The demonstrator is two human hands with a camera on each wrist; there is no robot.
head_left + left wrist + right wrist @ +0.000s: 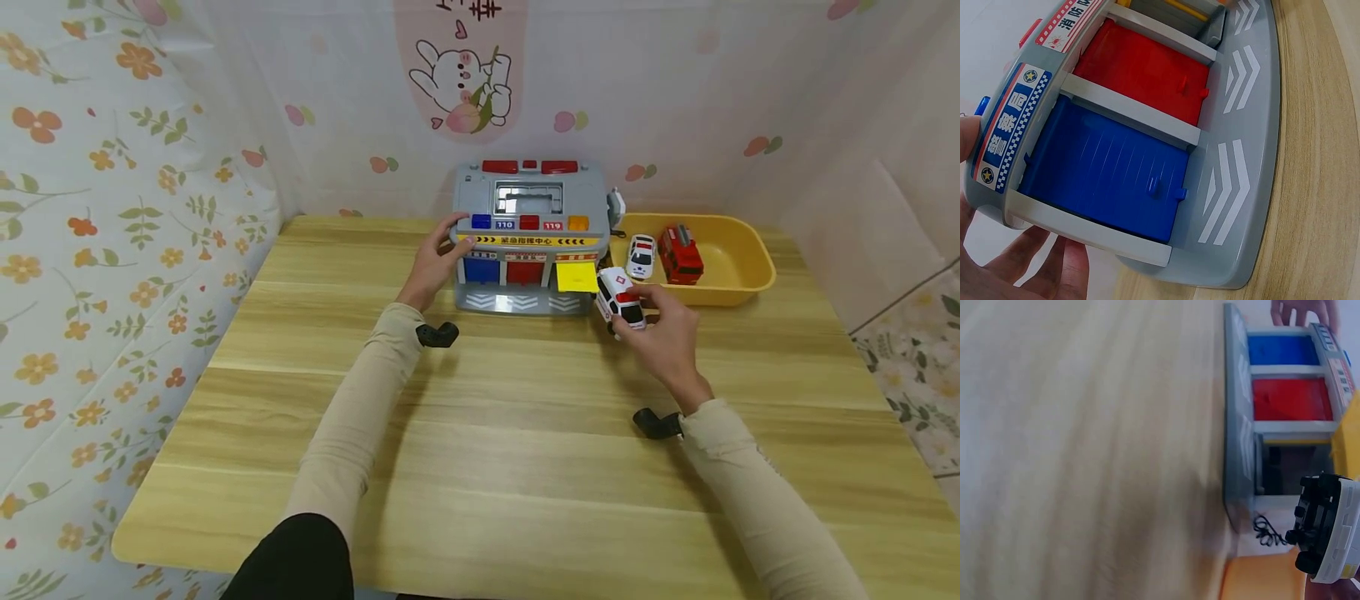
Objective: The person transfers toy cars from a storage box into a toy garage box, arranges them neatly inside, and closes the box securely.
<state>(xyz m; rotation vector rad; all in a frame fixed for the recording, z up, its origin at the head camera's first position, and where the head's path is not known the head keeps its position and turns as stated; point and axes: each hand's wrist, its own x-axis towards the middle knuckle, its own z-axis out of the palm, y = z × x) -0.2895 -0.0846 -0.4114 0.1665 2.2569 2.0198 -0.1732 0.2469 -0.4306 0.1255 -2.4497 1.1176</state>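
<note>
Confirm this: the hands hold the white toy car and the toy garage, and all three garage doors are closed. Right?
Not quite: the yellow door is raised open, as the right wrist view shows; only the blue door and red door are closed. The rest stands.

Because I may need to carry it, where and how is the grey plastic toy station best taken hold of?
Probably grip the toy station from above, by the grey handle-like bar in its roof: it lies central and faces upward. Avoid the raised, jutting yellow rectangular door.
</note>
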